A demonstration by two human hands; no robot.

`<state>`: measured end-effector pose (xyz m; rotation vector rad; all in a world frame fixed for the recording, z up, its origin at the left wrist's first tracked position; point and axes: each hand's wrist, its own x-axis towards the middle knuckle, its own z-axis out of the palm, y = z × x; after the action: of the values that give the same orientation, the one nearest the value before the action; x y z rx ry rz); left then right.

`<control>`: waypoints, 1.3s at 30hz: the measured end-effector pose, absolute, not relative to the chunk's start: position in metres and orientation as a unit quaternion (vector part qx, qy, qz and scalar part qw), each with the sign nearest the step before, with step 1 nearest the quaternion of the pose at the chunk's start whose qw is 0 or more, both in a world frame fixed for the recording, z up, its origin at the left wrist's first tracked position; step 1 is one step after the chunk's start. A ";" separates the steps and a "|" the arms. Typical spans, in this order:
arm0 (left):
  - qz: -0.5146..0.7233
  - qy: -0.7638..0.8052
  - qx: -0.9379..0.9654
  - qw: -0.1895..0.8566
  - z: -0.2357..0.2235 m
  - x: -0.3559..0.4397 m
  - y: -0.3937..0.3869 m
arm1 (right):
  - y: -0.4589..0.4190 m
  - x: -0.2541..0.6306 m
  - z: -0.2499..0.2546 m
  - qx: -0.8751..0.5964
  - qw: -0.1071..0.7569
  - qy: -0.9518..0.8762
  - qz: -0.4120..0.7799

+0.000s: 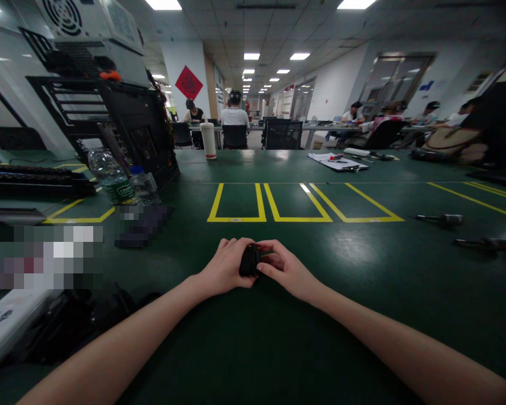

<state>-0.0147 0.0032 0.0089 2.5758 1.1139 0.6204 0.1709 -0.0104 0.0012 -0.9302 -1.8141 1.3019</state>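
Observation:
Between my hands, over the near middle of the green table point(253, 349), is a small black object point(249, 261) with a rounded body and a flat edge facing right; its exact kind cannot be made out. My left hand point(227, 261) is wrapped round its left side, with the thumb underneath. From the right, the bent fingers and thumb of my right hand point(282, 267) close on its right edge. Part of the object is hidden behind the fingers.
Yellow tape outlines point(236, 219) mark the table ahead. Two screwdriver-like tools point(444, 219) lie at right, a clipboard point(337, 162) farther back. Plastic bottles point(109, 171), a black computer case point(135, 129) and a white box point(12, 320) occupy the left. A white cup point(208, 140) stands behind; people sit beyond.

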 end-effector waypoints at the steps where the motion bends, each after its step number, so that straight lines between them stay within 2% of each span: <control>1: 0.214 0.384 0.888 0.135 0.009 -0.015 0.003 | -0.011 0.171 0.001 -0.361 0.350 -0.703 0.503; 10: 0.217 0.385 0.888 0.122 0.006 -0.015 0.004 | -0.010 0.172 -0.002 -0.322 0.365 -0.719 0.496; 19: 0.224 0.389 0.886 0.118 0.003 -0.014 0.006 | -0.009 0.172 0.002 -0.359 0.346 -0.698 0.514; 26: 0.226 0.383 0.887 0.123 0.003 -0.015 0.006 | -0.011 0.173 -0.001 -0.340 0.355 -0.739 0.461; 39: 0.218 0.381 0.887 0.144 0.011 -0.016 0.003 | -0.009 0.172 -0.002 -0.367 0.346 -0.714 0.485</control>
<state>-0.0156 0.0030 0.0105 2.5579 1.0973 0.6278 0.1718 -0.0095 -0.0022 -0.9526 -1.8530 1.2591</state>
